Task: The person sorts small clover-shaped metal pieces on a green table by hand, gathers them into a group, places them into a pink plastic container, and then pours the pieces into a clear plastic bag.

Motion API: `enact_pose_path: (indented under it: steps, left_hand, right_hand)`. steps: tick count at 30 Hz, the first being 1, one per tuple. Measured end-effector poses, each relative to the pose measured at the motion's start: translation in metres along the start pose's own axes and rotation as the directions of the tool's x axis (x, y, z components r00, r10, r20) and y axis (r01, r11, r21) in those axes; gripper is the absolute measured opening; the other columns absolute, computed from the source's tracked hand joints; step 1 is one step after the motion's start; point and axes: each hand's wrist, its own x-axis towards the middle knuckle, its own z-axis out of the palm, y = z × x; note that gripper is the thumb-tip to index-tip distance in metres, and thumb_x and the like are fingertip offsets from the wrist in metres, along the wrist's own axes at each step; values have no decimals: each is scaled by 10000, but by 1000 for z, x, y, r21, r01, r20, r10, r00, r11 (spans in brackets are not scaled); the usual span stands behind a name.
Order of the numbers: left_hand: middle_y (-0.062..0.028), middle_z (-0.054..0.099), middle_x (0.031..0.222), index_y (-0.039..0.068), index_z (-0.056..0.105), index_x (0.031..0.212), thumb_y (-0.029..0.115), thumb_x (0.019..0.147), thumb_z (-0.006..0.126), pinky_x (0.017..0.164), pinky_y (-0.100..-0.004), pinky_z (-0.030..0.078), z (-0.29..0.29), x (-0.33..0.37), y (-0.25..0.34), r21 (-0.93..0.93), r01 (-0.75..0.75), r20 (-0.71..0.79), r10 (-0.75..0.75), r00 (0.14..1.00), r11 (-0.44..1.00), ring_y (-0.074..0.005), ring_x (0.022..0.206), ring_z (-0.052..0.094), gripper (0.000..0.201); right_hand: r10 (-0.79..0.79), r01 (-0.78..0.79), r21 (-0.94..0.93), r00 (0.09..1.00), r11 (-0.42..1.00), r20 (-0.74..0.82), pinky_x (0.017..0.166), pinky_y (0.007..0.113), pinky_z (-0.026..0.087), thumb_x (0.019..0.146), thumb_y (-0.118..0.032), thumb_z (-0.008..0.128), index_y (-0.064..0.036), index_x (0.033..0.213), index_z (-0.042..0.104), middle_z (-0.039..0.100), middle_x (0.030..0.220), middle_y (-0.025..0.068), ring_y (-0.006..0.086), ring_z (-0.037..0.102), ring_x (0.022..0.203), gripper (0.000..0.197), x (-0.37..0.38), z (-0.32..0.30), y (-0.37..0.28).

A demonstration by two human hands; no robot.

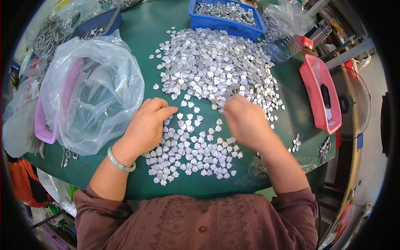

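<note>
Many small, flat silvery metal pieces with scalloped edges lie in a large heap (216, 62) on the green tabletop (139, 25). A thinner spread of the same pieces (189, 154) lies nearer me, between my forearms. My left hand (150, 125), with a pale bangle (121, 160) at its wrist, rests at the left side of this spread. Its fingers are bent together, and whatever they hold is hidden. At the heap's near edge, my right hand (248, 121) is slightly blurred. Its fingers are curled downward, and no piece can be made out in them.
A clear plastic bag (96, 96) lies open over a purple basket (45, 121) at left. Behind the heap stands a blue tray (225, 27) of metal parts. A pink basket (318, 91) and a fan (358, 100) are on the right. Metal rings (48, 37) lie far left.
</note>
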Motion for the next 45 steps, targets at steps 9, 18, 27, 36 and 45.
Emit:
enact_pose_path:
  steps: [9, 18, 27, 36, 45]
  left_hand:
    - [-133, 560, 1010, 47, 683, 1046, -130, 748, 487, 819, -361, 455, 1, 2, 17, -11, -31, 82, 32, 996, 999, -310, 922, 524, 399]
    - [-127, 542, 1097, 105, 708, 1023, -101, 645, 572, 896, -387, 434, 17, 3, 34, 94, -184, 189, 164, 968, 979, -319, 1029, 502, 451]
    - [-129, 548, 1080, 104, 706, 1033, -83, 661, 578, 900, -385, 436, 23, 9, 45, 84, -167, 198, 148, 969, 982, -317, 1013, 514, 435]
    - [-134, 550, 1124, 101, 674, 1107, -69, 686, 581, 920, -392, 431, 22, 12, 49, 43, -200, 311, 177, 934, 979, -319, 1040, 515, 464]
    - [-171, 509, 1261, 42, 599, 1198, -87, 681, 565, 989, -435, 397, 27, 12, 38, 197, -123, 187, 85, 979, 973, -361, 1175, 480, 534]
  right_hand:
    - [486, -483, -52, 868, 874, 101, 669, 423, 455, 803, -45, 589, 25, 799, 535, 578, 804, 200, 400, 573, 771, 89, -138, -95, 105]
    - [531, -539, -103, 842, 836, -94, 671, 421, 474, 775, -41, 614, -6, 831, 599, 600, 803, 179, 388, 596, 760, 68, -150, -74, 101]
    - [7, -10, 48, 998, 999, 60, 665, 397, 511, 742, -9, 571, -94, 1086, 646, 605, 812, 94, 298, 632, 756, 362, -58, -11, 6]
    - [-118, 117, 18, 967, 993, 225, 618, 390, 502, 795, -87, 584, -79, 1167, 623, 622, 795, 85, 285, 630, 685, 374, -39, -5, -8]
    - [34, -12, -93, 970, 996, 242, 602, 373, 524, 747, -50, 567, -52, 1271, 548, 666, 824, 107, 281, 670, 718, 524, -27, 0, -2]
